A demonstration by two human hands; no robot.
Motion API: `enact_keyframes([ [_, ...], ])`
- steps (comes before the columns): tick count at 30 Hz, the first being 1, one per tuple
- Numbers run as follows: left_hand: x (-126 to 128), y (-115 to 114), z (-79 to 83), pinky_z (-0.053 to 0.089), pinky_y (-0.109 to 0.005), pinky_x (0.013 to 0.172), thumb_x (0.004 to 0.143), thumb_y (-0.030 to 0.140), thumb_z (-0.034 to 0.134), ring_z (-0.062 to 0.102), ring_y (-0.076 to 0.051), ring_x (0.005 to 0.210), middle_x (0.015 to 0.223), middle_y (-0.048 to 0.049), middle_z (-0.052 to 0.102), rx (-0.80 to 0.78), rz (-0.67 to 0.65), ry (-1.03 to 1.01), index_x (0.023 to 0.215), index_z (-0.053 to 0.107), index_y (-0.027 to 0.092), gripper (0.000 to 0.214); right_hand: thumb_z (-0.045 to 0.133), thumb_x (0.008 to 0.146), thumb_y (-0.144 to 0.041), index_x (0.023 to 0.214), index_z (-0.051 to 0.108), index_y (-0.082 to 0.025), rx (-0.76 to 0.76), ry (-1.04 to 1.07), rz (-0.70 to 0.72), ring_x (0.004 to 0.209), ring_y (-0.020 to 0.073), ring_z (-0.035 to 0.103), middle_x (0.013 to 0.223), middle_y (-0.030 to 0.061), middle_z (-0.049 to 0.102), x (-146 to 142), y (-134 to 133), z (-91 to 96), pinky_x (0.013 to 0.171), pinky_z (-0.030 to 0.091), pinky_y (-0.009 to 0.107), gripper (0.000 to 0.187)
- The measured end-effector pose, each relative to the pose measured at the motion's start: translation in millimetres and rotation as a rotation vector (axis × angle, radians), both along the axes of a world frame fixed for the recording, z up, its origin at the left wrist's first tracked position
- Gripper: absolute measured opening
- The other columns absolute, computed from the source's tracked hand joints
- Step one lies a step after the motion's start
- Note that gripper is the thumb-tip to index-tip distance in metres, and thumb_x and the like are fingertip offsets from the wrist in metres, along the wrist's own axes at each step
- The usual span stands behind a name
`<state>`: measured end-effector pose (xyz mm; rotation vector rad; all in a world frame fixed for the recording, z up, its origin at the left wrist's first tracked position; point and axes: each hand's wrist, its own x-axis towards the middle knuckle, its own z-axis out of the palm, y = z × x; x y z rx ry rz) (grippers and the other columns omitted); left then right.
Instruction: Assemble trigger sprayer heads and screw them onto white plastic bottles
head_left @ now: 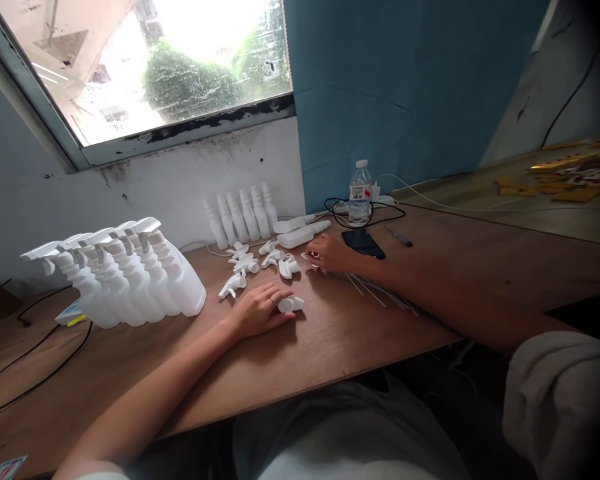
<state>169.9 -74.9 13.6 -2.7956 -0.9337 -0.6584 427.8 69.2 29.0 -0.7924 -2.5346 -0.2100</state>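
My left hand [260, 310] rests on the wooden table [330, 333], fingers curled around a white spray trigger head [293, 305]. My right hand [330, 255] reaches farther back and closes on a small white part [311, 256] beside a scatter of loose trigger heads [253, 263]. A bundle of thin clear dip tubes [375, 288] lies under my right forearm. A row of assembled white spray bottles [130, 273] stands at the left.
Several capless white bottles [240, 217] line the back wall, with two more lying down [303, 233]. A black phone [363, 243], a water bottle [359, 193], a power strip with cables [375, 207] and a pen [399, 236] sit at the back. Black cables [35, 347] cross the left.
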Motion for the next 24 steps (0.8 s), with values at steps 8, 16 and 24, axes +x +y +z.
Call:
enact_keyframes([
  [8,11,-4,-1.5,0.054,-0.029,0.079,0.087,0.046,0.064,0.068,-0.018,0.081,0.092,-0.0030,0.072,-0.231,0.166,-0.261,0.111,0.065,0.020,0.035,0.051,0.094,-0.018,0.090,0.059,-0.017,0.357,0.278,0.561,0.072,0.0147,0.056,0.080,0.0056,0.066,-27,-66,14.4,0.072,0.046,0.029,0.010],
  [16,13,-5,0.2,0.053,-0.031,0.081,0.083,0.041,0.067,0.068,-0.019,0.083,0.095,-0.0032,0.073,-0.254,0.158,-0.275,0.114,0.063,0.020,0.037,0.046,0.097,-0.019,0.095,0.057,-0.016,0.356,0.088,0.697,0.074,0.0139,0.056,0.082,0.0060,0.063,-36,-84,7.9,0.075,0.047,0.030,0.012],
  [24,8,-8,-7.9,0.053,-0.030,0.067,0.077,0.049,0.071,0.066,-0.018,0.075,0.091,-0.0017,0.069,-0.219,0.248,-0.336,0.127,0.042,0.024,0.063,0.052,0.092,-0.018,0.096,0.062,-0.016,0.106,0.190,0.742,0.079,0.0159,0.058,0.088,0.0090,0.066,-32,-86,10.5,0.072,0.047,0.028,0.012],
])
